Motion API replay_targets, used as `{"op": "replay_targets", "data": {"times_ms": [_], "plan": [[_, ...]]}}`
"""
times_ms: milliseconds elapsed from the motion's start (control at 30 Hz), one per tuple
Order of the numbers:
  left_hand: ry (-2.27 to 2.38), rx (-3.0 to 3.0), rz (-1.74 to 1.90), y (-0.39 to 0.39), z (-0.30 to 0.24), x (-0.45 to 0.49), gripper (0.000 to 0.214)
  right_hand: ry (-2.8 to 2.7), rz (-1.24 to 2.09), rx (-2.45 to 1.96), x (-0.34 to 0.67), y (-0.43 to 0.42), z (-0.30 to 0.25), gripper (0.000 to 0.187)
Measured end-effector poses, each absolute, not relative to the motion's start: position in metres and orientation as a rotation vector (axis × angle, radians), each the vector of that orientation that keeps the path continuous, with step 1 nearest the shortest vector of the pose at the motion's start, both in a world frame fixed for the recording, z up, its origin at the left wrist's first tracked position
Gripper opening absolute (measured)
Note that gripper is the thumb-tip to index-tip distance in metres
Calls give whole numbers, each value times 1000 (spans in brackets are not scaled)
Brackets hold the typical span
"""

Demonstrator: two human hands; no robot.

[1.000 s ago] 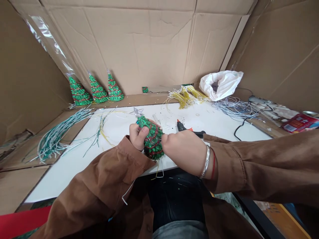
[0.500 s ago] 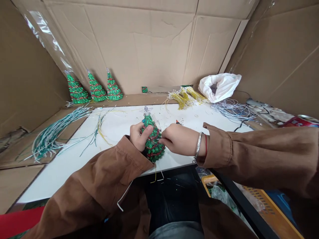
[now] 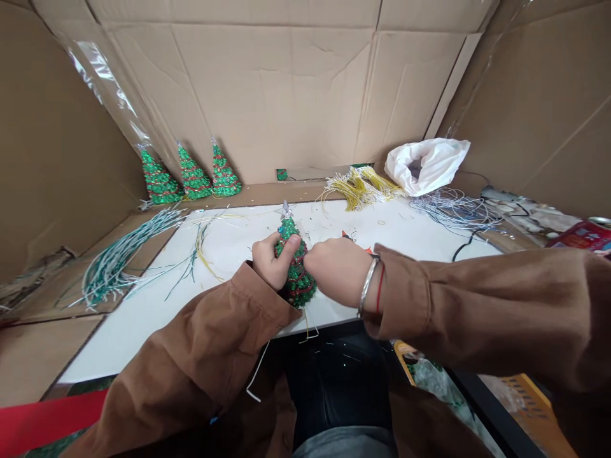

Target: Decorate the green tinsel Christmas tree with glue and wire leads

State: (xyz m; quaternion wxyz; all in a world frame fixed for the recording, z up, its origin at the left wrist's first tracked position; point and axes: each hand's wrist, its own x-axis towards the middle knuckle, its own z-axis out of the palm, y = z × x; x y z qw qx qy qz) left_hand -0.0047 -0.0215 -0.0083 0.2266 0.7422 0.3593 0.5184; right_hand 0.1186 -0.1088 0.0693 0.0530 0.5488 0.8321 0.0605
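A small green glitter tree [image 3: 296, 273] with red bands and a clear star on top stands nearly upright above the near edge of the white board [image 3: 157, 305]. My left hand [image 3: 272, 262] is wrapped round its left side, thumb on the upper part. My right hand [image 3: 337, 272] is closed against its right side, the fingertips pinched at the tree's surface; whether they hold anything small is hidden. Thin wires hang from the tree's base.
Three finished glitter trees [image 3: 191, 175] stand at the back left. Green-white wires [image 3: 124, 251], yellow wires [image 3: 360, 184], grey wires [image 3: 451, 210] and a white plastic bag [image 3: 422, 165] lie around the board. A glue gun's orange tip [image 3: 347, 236] peeks behind my right hand. Cardboard walls enclose everything.
The tree has swung from tilted to nearly upright. My right hand shifted left against the tree, and now covers most of the glue gun.
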Motion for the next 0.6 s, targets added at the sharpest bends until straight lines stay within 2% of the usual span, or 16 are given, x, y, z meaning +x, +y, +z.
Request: {"op": "replay_targets", "data": {"times_ms": [133,333,600], "plan": [[772,1898,1286,-19,-12,-7,53,2640,72,1582,140,-98,67,32],[713,1874,1221,-18,-11,-6,54,2750,-18,1489,154,-91,60,36],[850,1959,1306,-24,-9,-4,54,2644,159,1591,143,-103,59,32]]}}
